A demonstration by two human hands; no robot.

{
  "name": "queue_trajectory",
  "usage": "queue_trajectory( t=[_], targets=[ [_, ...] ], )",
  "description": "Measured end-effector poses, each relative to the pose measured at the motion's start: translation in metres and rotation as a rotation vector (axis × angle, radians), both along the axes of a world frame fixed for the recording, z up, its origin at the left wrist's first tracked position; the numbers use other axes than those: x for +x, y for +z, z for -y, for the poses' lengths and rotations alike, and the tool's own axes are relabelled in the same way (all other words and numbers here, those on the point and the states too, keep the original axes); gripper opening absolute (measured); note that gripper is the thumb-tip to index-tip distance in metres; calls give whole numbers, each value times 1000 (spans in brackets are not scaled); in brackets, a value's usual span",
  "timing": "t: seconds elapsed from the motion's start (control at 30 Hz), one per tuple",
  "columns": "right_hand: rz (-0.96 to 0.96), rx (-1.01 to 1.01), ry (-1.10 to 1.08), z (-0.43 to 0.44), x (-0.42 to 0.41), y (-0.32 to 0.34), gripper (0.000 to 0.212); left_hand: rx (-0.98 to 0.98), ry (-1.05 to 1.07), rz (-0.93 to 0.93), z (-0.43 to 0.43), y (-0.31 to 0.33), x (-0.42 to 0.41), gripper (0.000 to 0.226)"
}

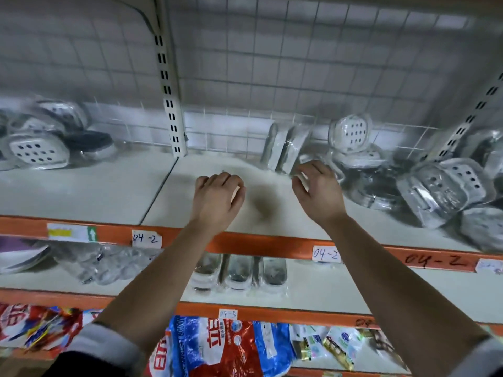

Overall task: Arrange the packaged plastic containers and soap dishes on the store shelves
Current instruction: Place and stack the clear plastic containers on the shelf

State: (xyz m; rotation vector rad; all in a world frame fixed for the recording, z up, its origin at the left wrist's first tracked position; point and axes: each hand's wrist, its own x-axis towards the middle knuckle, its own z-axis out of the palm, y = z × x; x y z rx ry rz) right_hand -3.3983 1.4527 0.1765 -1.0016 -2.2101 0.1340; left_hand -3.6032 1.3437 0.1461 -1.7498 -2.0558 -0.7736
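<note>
Head view: L hand (217, 198) at frame center sits over the top shelf (109, 191) w/ fingers curled under, nothing seen in it, R hand (317, 191) just right of it, loosely bent, thumb apart, empty, beside two upright wrapped containers (285, 148), w/ packaged soap dishes (351, 131) piled mid-right & far left.

Dim flat light, from above I think. A soft shadow smudges the shelf (109, 191) before me; edges bow and blur, and the wrapped soap dishes (441, 186) glare.
</note>
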Motion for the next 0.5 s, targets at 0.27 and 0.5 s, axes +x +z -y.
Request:
queue_trajectory(
  t=[0.27, 0.5],
  targets=[
    [105, 1, 55, -69, -61, 29, 43, -32, -55, 25, -67, -6, -50, 14],
    [297, -20, 20, -122, -99, 47, 49, -92, -97, 69, -85, -21, -66, 24]
  ],
)
